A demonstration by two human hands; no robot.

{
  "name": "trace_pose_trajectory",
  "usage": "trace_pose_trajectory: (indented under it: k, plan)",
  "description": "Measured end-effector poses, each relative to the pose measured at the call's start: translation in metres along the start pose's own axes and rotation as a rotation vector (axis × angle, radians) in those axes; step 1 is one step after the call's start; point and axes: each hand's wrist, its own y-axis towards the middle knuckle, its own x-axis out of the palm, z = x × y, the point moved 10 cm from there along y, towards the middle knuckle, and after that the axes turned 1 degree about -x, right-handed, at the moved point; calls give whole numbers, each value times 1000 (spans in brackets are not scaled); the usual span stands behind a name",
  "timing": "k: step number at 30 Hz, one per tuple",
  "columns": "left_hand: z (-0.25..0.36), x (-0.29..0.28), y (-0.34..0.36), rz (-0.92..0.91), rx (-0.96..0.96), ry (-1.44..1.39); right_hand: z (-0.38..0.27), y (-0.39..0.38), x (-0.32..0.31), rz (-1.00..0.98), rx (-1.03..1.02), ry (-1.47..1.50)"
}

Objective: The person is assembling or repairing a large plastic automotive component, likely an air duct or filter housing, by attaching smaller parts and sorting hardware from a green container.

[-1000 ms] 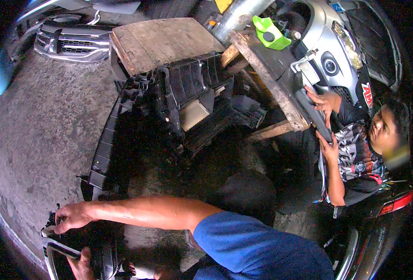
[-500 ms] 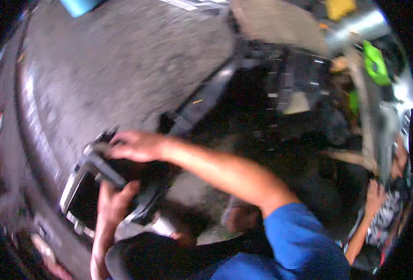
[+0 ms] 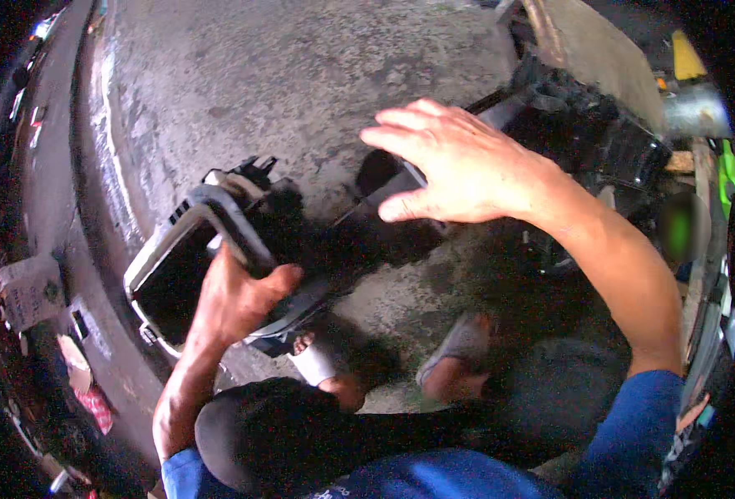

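Toward the left, my left hand [image 3: 239, 295] is wrapped round the bar of a black box-shaped housing [image 3: 268, 262] with a pale rim and dark clips at its far end. Its thumb lies along the top; the fingertips are hidden behind the bar. The inside of the housing looks black, and its exact kind cannot be made out. My right hand [image 3: 459, 162] is held up in the air to the right of the housing, fingers apart and nothing in them. Below it runs a long dark part [image 3: 401, 183], partly covered by the hand.
Black plastic parts [image 3: 609, 133] lie in a heap at the far right, beside a beige panel [image 3: 613, 50]. A metal cylinder [image 3: 696, 112] and a bright green object [image 3: 727, 173] are at the right rim. A cardboard box [image 3: 31, 291] stands at the left. My feet in grey slippers [image 3: 459, 341] rest on concrete.
My right hand has left the far end of the housing and moved right, up into the air, opening. My left hand keeps its hold. The view has swung to the right.
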Motion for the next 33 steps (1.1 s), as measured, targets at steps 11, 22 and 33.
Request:
trace_pose_trajectory:
  k: [11,22,33]
  plan:
    - [9,-69,52,-54,175,66,50,20,23,7,249,35]
    - [1,-214,162,57,257,434,-2,91,21,193,198,241]
    - [3,-193,169,26,278,462,-50,42,79,-158,329,626]
